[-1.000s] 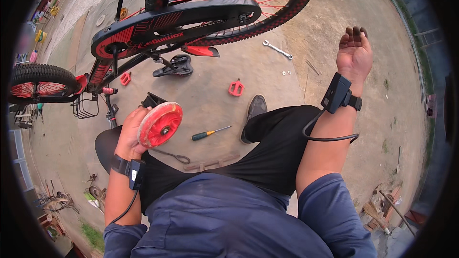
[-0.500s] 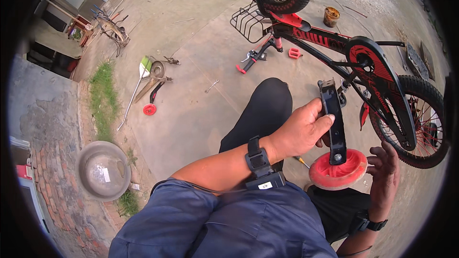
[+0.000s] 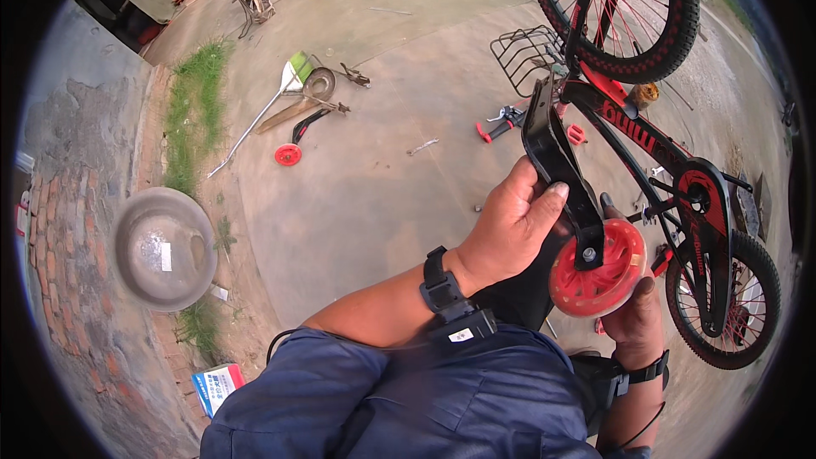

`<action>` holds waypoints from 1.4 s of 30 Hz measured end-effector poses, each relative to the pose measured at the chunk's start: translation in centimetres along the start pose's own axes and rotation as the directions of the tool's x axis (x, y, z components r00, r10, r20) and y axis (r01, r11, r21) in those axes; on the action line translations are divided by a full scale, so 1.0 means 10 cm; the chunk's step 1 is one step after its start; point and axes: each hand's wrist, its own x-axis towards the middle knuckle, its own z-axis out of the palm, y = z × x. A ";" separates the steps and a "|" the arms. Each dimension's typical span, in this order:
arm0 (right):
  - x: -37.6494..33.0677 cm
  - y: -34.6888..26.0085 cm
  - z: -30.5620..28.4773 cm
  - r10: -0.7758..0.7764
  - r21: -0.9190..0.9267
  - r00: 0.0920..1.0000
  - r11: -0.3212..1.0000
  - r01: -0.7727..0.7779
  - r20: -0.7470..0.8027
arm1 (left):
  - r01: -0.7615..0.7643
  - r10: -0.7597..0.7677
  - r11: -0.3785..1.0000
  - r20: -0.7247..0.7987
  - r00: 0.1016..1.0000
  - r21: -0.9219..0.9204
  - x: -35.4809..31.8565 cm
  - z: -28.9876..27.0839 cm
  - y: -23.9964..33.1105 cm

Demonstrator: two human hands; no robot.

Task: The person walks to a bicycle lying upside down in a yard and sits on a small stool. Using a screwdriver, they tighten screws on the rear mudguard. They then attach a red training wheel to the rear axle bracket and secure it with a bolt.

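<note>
In front of my lap is a training wheel (image 3: 591,293), a red plastic wheel bolted to the end of a bent black metal bracket (image 3: 548,140). My left hand (image 3: 508,223) is closed around the bracket, thumb lying on top. At the lower right edge of the wheel, my right hand (image 3: 637,323) grips the rim; some of its fingers are hidden behind the wheel. Just beyond, to the right, a black and red bicycle (image 3: 639,140) stands upside down with its wheels, chain guard and rear rack showing.
On the concrete at left lie a second training wheel (image 3: 289,154), a green and white dustpan (image 3: 297,73) and a small wrench (image 3: 422,146). A grey basin (image 3: 140,289) stands by the brick wall (image 3: 64,263). A red pedal (image 3: 576,133) lies near the bicycle.
My right hand has come in from beside the wheel and taken hold of it. The training wheel has tilted, its red face turning more toward me. The view has shifted.
</note>
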 end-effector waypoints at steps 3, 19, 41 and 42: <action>0.12 -0.03 0.26 -0.023 -0.048 1.000 0.999 0.024 0.022 | -0.041 0.041 0.999 -0.009 0.999 0.025 -0.01 -0.14 0.15; 1.44 0.47 1.21 -0.284 -0.648 0.929 0.667 0.368 0.236 | 0.110 -0.281 0.933 -0.500 0.820 -0.344 -0.07 -1.20 0.33; 2.37 1.11 1.60 0.288 -0.781 0.779 0.501 0.373 0.557 | 0.382 -0.366 0.893 -0.876 0.313 -0.236 -0.80 -4.69 -0.62; 2.38 1.08 1.61 0.323 -0.792 0.767 0.488 0.366 0.554 | 0.366 -0.346 0.904 -0.881 0.322 -0.221 -0.82 -4.84 -0.63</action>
